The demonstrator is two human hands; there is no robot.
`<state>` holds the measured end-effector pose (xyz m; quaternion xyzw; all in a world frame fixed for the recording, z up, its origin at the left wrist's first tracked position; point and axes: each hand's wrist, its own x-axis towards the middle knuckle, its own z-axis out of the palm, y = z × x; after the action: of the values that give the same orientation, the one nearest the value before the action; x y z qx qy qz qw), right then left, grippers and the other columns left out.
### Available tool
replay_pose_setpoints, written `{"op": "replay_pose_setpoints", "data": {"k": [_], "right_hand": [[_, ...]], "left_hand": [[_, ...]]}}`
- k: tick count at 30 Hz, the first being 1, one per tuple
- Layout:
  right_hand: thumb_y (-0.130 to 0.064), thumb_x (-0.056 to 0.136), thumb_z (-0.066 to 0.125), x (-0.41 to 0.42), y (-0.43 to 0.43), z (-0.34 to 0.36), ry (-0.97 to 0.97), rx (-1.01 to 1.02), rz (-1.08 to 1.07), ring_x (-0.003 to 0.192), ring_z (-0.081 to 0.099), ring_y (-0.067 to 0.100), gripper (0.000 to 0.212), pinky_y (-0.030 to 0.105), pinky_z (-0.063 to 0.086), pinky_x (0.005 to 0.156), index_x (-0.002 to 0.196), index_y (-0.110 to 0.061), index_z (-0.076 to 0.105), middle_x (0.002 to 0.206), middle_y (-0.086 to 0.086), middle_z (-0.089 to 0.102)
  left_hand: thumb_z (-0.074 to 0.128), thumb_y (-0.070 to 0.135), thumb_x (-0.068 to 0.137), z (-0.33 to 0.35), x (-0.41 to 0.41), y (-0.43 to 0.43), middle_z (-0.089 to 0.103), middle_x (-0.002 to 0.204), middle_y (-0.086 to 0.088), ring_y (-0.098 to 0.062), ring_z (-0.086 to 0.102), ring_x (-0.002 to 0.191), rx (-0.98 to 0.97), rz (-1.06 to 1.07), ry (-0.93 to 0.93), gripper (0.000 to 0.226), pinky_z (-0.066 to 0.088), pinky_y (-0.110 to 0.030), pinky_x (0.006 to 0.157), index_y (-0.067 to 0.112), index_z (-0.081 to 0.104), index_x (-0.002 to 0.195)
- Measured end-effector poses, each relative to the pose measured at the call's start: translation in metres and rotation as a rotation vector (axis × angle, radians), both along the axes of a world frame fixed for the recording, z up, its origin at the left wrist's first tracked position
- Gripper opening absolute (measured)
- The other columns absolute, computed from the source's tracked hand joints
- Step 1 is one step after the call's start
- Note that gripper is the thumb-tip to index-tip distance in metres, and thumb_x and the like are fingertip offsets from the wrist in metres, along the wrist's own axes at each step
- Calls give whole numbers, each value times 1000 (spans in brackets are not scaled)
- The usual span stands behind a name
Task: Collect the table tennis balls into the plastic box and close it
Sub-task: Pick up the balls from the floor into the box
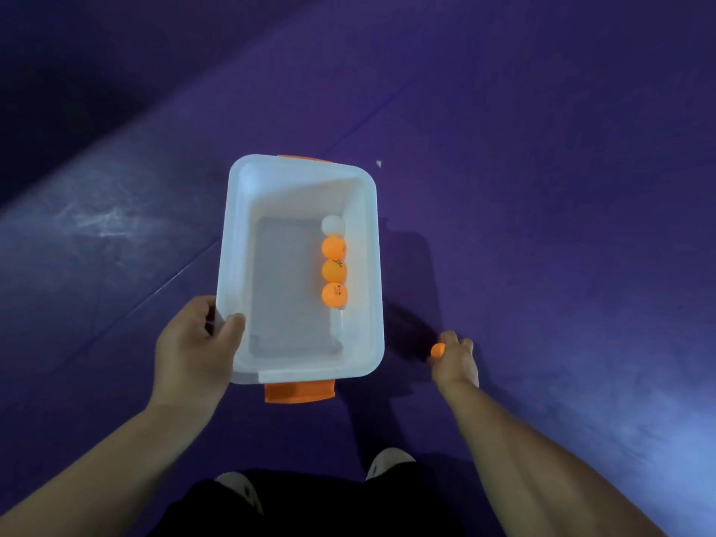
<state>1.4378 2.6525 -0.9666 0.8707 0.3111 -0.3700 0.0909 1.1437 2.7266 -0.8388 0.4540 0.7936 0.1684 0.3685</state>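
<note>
Left hand [193, 343] grips plastic box [232, 242] rim, frame centre; right hand [455, 362] fingers apparently pinch orange ball [438, 350], lower right.

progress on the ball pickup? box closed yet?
Not closed. Done: four balls sit in a row along the right wall of the plastic box, one white ball and three orange balls. In hand: the left hand holds the box by its near-left rim; the right hand has its grip on another orange ball beside the box. Left: drop that ball in and close the box. No lid is in view.
</note>
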Motion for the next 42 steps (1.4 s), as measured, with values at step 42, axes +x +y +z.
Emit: {"op": "replay_pose_setpoints", "data": {"k": [42], "right_hand": [[-16, 90, 45, -539, 180, 500, 262, 534, 523, 84, 57, 11, 21, 30, 49, 72, 103, -24, 59, 101, -12, 58]], "left_hand": [[52, 13, 89, 372, -431, -40, 56, 83, -3, -19, 55, 72, -9, 698, -93, 7, 44, -31, 55, 11, 57, 84]]}}
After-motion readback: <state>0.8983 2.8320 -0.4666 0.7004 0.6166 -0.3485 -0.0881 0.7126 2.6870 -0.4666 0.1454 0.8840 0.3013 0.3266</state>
